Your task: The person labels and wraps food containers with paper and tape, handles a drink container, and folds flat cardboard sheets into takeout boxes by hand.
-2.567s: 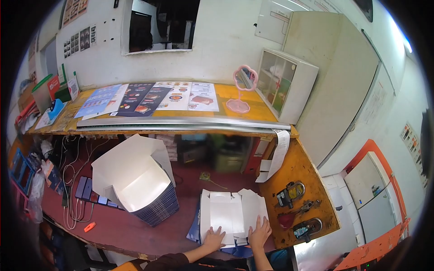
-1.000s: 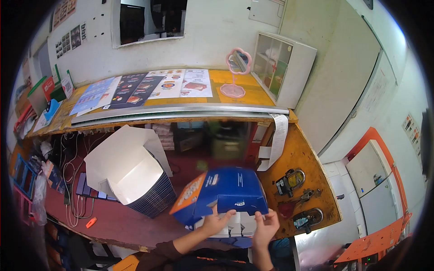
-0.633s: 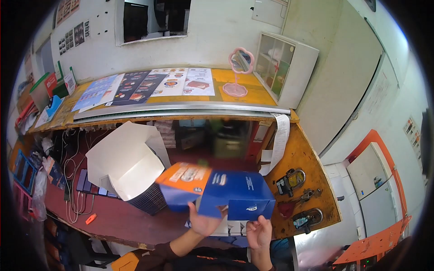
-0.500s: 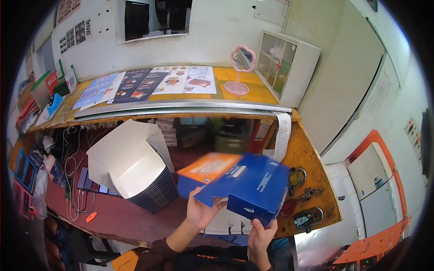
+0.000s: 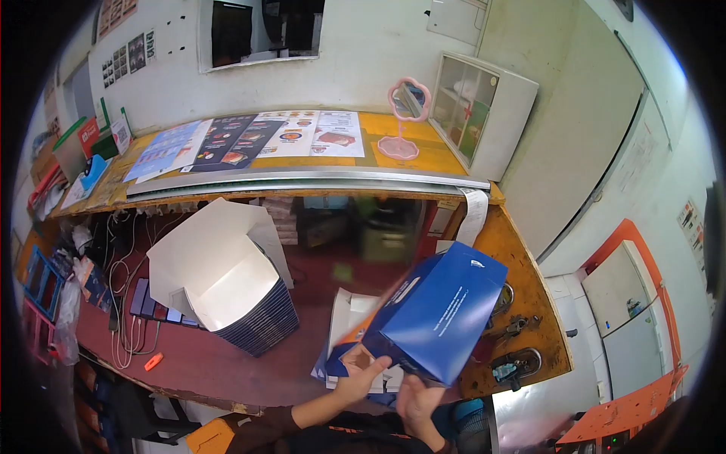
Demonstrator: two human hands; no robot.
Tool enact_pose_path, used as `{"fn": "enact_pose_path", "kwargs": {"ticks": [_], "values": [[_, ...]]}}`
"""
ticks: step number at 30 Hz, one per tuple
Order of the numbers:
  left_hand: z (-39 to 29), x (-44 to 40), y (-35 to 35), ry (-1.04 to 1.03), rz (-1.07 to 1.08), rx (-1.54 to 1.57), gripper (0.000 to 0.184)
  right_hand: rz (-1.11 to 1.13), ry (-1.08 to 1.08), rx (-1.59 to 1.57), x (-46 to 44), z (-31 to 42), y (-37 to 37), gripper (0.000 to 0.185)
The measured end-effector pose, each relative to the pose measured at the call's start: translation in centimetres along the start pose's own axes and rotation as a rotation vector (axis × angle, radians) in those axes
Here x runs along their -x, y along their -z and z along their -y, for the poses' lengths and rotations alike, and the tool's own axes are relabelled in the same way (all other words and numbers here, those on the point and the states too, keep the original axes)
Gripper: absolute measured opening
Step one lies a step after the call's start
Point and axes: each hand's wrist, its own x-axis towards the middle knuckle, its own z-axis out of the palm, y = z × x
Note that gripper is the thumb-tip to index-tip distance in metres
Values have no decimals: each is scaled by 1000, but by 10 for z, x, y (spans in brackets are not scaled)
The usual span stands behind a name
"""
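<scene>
A blue cardboard box (image 5: 446, 310) with orange on its left side is tilted above the right part of the desk. My left hand (image 5: 361, 384) grips its lower left edge, thumb on the outside and the other fingers partly hidden. At its lower end, my right hand (image 5: 417, 402) holds the near edge with bent fingers. Beneath the box lie flat white-and-blue cardboard pieces (image 5: 344, 312), partly covered by it. To the left stands a stack of nested boxes (image 5: 261, 327), open at the top with white insides and raised flaps.
Padlocks (image 5: 516, 366) and keys (image 5: 517, 325) lie at the right edge. A paper strip (image 5: 473, 216) hangs from the shelf. Phones (image 5: 141, 296), cables and an orange object (image 5: 153, 361) are at left. Above, the yellow counter (image 5: 363, 161) bears menus and a pink mirror (image 5: 409, 101).
The blue box has been turned and tilted upright, its orange side swinging down and left. Both hands have shifted lower along it, and the cardboard pieces beneath show more.
</scene>
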Motion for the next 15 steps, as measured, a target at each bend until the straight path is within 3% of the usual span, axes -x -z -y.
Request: {"fn": "enact_pose_path", "kwargs": {"ticks": [1,3,4,5,6,7,8,10,13,15], "values": [[-2,0,-5,1,3,1,13,55,-1,-68,-1,-11,-1,67],[-12,0,-14,248,41,380,42,143,18,62,-1,-5,-9,49],[-11,-3,-7,423,91,444,52,145,13,64,-3,-3,-2,49],[-18,-6,-4,424,87,444,52,345,142,445,-8,-2,12,35],[-30,-11,-2,562,31,640,47,543,275,827,-15,-4,24,22],[-38,-16,0,699,-26,836,42,691,557,1140,-23,-10,32,20],[-43,-21,3,678,-100,756,43,737,616,1218,-27,-9,40,23],[-34,-29,34,692,-13,643,41,671,316,1114,-42,6,44,29],[-32,-38,77,677,160,419,43,320,-390,367,-59,51,44,38],[-48,-47,80,549,261,115,61,241,-604,58,-65,67,53,45]]}}
